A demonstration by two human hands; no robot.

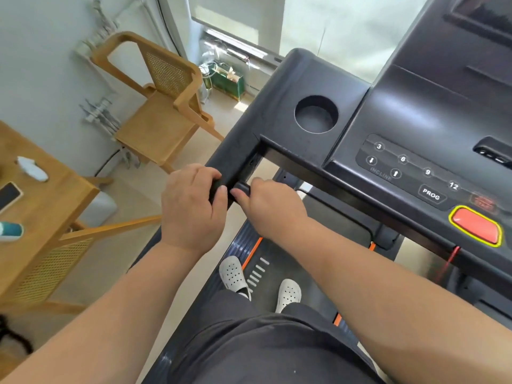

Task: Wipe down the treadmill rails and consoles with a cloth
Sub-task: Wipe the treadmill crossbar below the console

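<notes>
Here, two hands are working at the treadmill's one visible rail (235, 162), a matte black bar that is running from the console's (415, 120) left corner toward the person. The left hand (191, 206) is curling round the rail's near end; the right hand (273, 209) is pinching a short black stub (242, 187) just beside it, on the rail's inner side. The dark, glossy console is showing one round cup holder (315, 115), four numbered keys and one red button (475, 227). Two white shoes (232, 274) are standing on the belt. Two wooden chairs (163, 106) are flanking a counter (41, 195) carrying one phone (8, 195).
</notes>
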